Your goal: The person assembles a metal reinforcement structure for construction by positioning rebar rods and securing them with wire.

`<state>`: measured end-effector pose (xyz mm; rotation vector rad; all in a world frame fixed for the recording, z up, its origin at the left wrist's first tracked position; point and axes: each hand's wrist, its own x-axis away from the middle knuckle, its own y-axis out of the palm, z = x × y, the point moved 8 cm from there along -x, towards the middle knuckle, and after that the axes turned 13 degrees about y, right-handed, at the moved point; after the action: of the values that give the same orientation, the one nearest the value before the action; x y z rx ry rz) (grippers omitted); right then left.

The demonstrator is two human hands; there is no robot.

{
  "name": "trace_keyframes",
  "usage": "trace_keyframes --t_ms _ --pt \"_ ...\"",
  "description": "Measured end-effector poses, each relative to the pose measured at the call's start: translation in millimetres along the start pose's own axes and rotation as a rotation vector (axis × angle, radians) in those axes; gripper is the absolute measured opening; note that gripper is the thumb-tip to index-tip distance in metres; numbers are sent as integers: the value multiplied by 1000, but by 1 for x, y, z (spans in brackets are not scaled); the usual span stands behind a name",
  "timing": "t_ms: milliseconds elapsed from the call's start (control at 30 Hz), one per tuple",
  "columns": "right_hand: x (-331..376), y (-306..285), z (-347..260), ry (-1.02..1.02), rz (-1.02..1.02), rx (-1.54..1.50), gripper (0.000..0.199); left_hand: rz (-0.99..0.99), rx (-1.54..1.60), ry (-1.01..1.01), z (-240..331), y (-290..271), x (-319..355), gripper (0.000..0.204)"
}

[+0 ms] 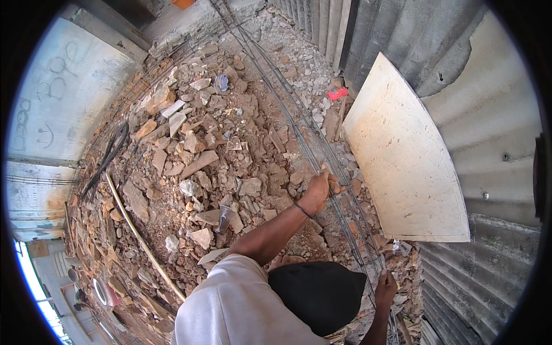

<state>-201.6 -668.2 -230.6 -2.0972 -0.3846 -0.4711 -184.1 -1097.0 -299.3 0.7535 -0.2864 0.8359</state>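
A long cage of thin steel bars (299,123) tied with wire loops runs over the rubble from the far wall down to the lower right. My left hand (319,191) reaches forward and is closed around one of its bars, a dark band on the wrist. My right hand (386,287) grips the near end of the same cage, close to the corrugated metal fence (489,132). A black cap brim (316,293) and my white sleeve (236,305) fill the bottom of the view.
Broken bricks and concrete rubble (207,161) cover the ground. A pale plywood board (402,161) leans on the fence at right. A thin yellow pipe (138,230) and dark cables (109,155) lie at left by a concrete wall (63,92). A small red object (338,93) sits near the fence.
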Motion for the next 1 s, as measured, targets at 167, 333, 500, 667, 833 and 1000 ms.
trace_keyframes --t_ms 167,333,500,667,833,1000 --pt "18 -12 2 27 -72 -4 49 28 -37 34 27 6 27 50" --pt "31 -45 -1 19 -44 -10 50 -15 -19 37 64 44 62 51" --pt "12 -26 13 90 -176 -70 53 25 -235 -32 33 20 28 50" --pt "6 -6 -7 80 -134 -141 49 93 -151 28 26 9 14 43" --pt "-5 31 29 74 -159 -45 47 83 -74 -22 -19 -31 -8 41" --pt "-11 45 23 -33 -206 -159 53 36 -144 -25 -25 -44 -11 43"
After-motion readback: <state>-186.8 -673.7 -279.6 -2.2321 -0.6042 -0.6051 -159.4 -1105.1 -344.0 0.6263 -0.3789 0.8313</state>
